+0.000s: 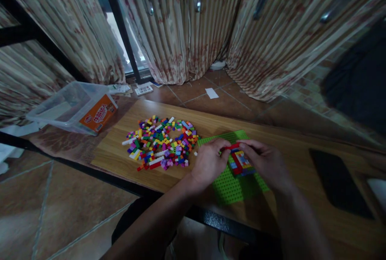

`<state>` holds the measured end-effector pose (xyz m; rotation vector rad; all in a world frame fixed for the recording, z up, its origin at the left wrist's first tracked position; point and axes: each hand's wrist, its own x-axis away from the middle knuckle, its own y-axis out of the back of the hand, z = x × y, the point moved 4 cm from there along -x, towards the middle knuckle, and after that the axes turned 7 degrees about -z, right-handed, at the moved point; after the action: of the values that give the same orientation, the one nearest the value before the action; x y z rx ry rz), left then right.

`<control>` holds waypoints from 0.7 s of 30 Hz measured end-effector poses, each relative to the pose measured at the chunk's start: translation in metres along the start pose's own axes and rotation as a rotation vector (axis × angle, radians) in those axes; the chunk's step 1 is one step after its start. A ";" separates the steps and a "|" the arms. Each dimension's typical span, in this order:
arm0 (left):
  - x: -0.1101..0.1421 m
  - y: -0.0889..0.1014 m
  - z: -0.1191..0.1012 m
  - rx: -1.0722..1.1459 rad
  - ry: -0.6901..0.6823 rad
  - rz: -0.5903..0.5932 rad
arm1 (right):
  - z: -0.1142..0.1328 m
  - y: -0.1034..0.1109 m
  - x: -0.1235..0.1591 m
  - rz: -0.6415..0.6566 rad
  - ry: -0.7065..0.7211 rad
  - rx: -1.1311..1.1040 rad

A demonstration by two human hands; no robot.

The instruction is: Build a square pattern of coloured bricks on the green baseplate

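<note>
A wooden tabletop (pixel 111 147) runs across a tiled room, with a green baseplate (pixel 229 189) lying on it. Over the baseplate, the left hand (pixel 211 161) and right hand (pixel 265 161) meet, thumb and fingertips pinching opposite ends of a narrow red brick (pixel 233 146). It sits at the far edge of a low, multicoloured brick build (pixel 239 162) on the baseplate; whether it is seated or held just above, I cannot tell.

The step in hand looks like fitting that brick; the move seems to call for lining up its studs, then pressing evenly from both ends.

Right of the baseplate lies a dark flat slab (pixel 340 183); left of it spreads a loose brick pile (pixel 164 149). Farther left stands a clear plastic box (pixel 68 121). Well beyond the baseplate hang striped curtains (pixel 211 30).
</note>
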<state>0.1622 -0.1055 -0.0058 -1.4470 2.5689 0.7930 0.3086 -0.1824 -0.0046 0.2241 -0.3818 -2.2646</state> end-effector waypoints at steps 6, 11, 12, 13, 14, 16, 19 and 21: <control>-0.002 -0.020 0.003 -0.129 -0.042 0.078 | -0.019 0.016 -0.004 -0.027 0.017 0.122; 0.000 -0.017 0.004 -0.211 -0.041 0.102 | -0.019 0.013 -0.006 -0.002 0.026 0.193; 0.000 -0.017 0.004 -0.224 -0.043 0.107 | -0.019 0.013 -0.007 -0.002 0.018 0.208; 0.001 -0.017 0.005 -0.234 -0.045 0.111 | -0.019 0.012 -0.007 -0.004 0.011 0.225; 0.001 -0.018 0.005 -0.243 -0.049 0.114 | -0.019 0.012 -0.007 -0.007 0.009 0.241; 0.001 -0.018 0.005 -0.255 -0.057 0.116 | -0.019 0.012 -0.007 -0.015 0.011 0.267; 0.000 -0.018 0.005 -0.261 -0.059 0.111 | -0.018 0.011 -0.007 -0.021 0.023 0.288; 0.001 -0.016 0.006 -0.256 -0.050 0.105 | -0.017 0.010 -0.006 -0.020 0.038 0.307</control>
<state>0.1738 -0.1102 -0.0174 -1.3396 2.6004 1.1956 0.3245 -0.1876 -0.0171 0.4287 -0.7096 -2.2109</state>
